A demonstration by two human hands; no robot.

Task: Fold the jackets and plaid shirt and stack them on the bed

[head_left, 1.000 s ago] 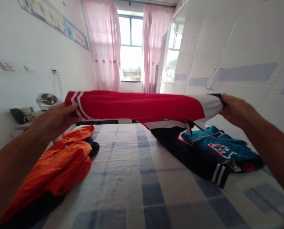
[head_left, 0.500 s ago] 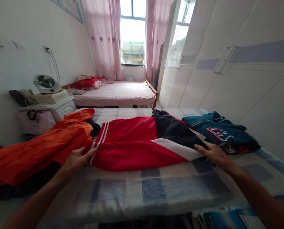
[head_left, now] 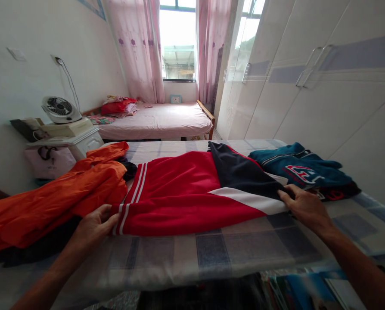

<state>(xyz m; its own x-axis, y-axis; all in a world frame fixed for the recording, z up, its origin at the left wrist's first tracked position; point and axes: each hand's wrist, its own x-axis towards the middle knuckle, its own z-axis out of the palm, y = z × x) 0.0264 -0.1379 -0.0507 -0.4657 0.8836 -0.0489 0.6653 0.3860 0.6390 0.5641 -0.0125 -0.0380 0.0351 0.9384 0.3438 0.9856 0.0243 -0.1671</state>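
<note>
A red, white and navy jacket (head_left: 179, 181) lies spread sideways across the checked bed cover, its white-striped hem toward the left. My left hand (head_left: 97, 224) pinches the near corner of that hem. On the other side, my right hand (head_left: 305, 209) grips the navy end at the near edge, thumb and fingers pressed on the cloth. The near edge is drawn out between both hands. An orange jacket (head_left: 95, 183) lies just beyond my left hand, with dark cloth under it. Past my right hand sits a folded teal garment (head_left: 296, 165) with a large letter patch.
The checked bed cover (head_left: 179, 258) ends at the near edge, with books (head_left: 296, 288) below at right. A white wardrobe (head_left: 276, 107) lines the right. A fan (head_left: 61, 107) stands on a cabinet at left; a second bed (head_left: 166, 120) is by the window.
My hands have moved apart, left hand leftward and right hand rightward, pulling the jacket's near edge straighter and toward me. The view has shifted slightly.
</note>
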